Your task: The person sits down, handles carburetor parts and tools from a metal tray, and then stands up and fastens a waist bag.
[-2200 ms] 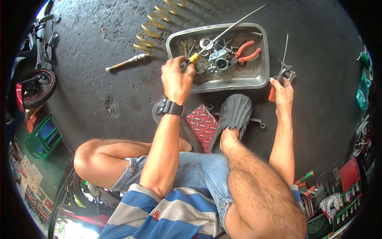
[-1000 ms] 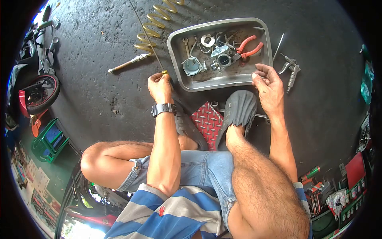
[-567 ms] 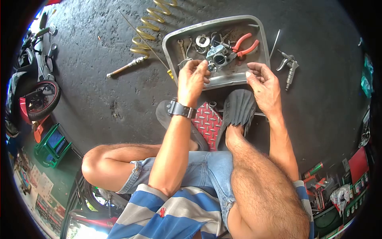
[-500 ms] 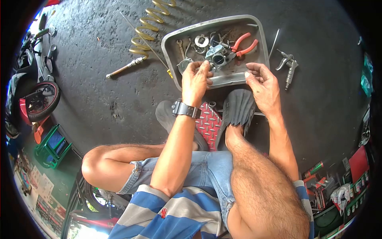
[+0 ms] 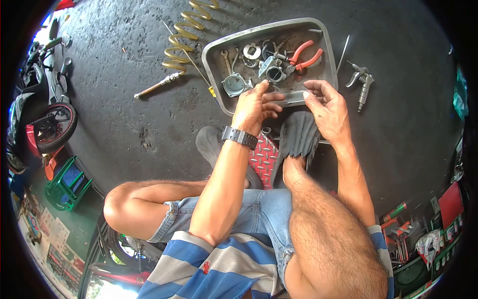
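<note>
Dark floor (image 5: 124,104) bears a metal tray (image 5: 294,34), mid-tray a carburettor (image 5: 269,66) just beyond the nearer left hand (image 5: 253,105), fingers loosely spread, seemingly empty, while the right hand (image 5: 329,112) half-curls by the tray's near rim, its hold unclear.

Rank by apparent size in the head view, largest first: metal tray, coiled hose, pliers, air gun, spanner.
1. Metal tray
2. Coiled hose
3. Pliers and air gun: too alike to rank
4. Spanner

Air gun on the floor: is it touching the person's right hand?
Apart. The head view shows a strip of dark floor between the right hand and the air gun.
</note>
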A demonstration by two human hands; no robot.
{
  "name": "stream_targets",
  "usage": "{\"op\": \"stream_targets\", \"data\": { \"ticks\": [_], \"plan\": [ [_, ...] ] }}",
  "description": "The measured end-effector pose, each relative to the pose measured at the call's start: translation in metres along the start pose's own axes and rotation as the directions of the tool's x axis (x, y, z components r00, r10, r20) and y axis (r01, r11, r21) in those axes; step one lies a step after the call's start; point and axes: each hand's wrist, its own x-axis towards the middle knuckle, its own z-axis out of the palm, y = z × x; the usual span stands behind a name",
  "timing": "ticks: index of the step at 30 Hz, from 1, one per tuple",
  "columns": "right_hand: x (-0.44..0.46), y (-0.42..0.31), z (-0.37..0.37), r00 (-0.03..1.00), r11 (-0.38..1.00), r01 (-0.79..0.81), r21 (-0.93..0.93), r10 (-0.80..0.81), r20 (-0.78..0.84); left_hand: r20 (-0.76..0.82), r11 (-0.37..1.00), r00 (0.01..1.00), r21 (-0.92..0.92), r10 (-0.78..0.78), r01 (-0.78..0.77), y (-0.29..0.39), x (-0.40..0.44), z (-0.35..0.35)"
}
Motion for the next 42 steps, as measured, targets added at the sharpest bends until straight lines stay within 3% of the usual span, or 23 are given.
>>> {"op": "stream_targets", "data": {
  "ticks": [5, 8, 11, 16, 19, 24, 28, 42],
  "plan": [
    [0.000, 0.001, 0.000, 1.000, 1.000, 0.008, -0.018, -0.008, 0.007, 0.090, 0.991, 0.996, -0.127, -0.026, 0.037, -0.012, 0.007, -0.005],
    [-0.001, 0.000, 0.000, 1.000, 1.000, 0.010, -0.029, -0.010, -0.003, 0.012, 0.993, 0.999, -0.112, 0.033, -0.031, -0.011, 0.001, 0.000],
    [0.000, 0.001, 0.001, 0.998, 0.999, 0.027, -0.035, -0.028, -0.054, 0.023, 0.994, 0.995, -0.030, 0.101, -0.101, -0.014, -0.003, -0.004],
    [0.003, 0.007, 0.004, 0.994, 0.998, 0.052, -0.046, -0.056, -0.095, 0.064, 0.995, 0.994, 0.035, 0.087, -0.090, -0.013, -0.014, -0.008],
    [0.005, 0.013, 0.005, 0.997, 0.999, -0.026, -0.044, 0.023, -0.068, 0.105, 0.994, 0.990, 0.051, 0.096, -0.102, -0.015, -0.016, -0.011],
    [0.001, 0.005, 0.006, 0.986, 0.968, -0.165, 0.187, 0.160, 0.039, 0.218, 0.992, 0.969, 0.020, 0.121, -0.128, -0.009, -0.030, -0.001],
    [-0.003, -0.002, 0.000, 0.941, 0.841, -0.328, 0.431, 0.251, 0.225, 0.289, 0.987, 0.946, 0.024, 0.148, -0.161, -0.001, -0.039, 0.006],
    [-0.013, -0.007, -0.005, 0.989, 0.840, -0.137, 0.525, 0.085, 0.121, 0.298, 0.902, 0.939, 0.336, 0.171, -0.271, 0.013, -0.070, 0.020]
  ]
}}
